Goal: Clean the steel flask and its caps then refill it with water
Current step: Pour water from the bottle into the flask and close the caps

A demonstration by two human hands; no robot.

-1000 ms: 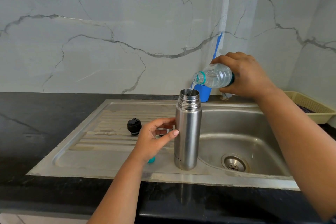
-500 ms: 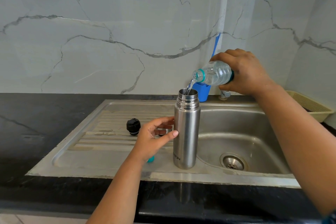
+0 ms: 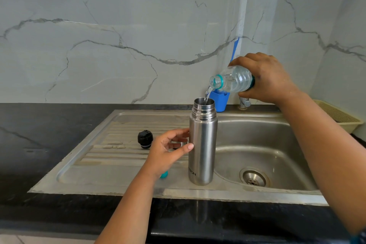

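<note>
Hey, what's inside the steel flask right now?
A thin stream of water runs from the tilted plastic bottle in the right hand into the steel flask. Its steel walls hide the water level. The left hand steadies its side.

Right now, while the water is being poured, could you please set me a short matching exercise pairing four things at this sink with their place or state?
Things:
1. steel flask
2. plastic bottle
3. black cap
4. blue cup

Places or states:
A. lying on the ribbed drainboard, left of the left hand
B. tilted in the right hand, pouring water
C. standing upright and open beside the basin
D. at the back wall, behind the flask

Pairs: 1-C, 2-B, 3-A, 4-D
</note>
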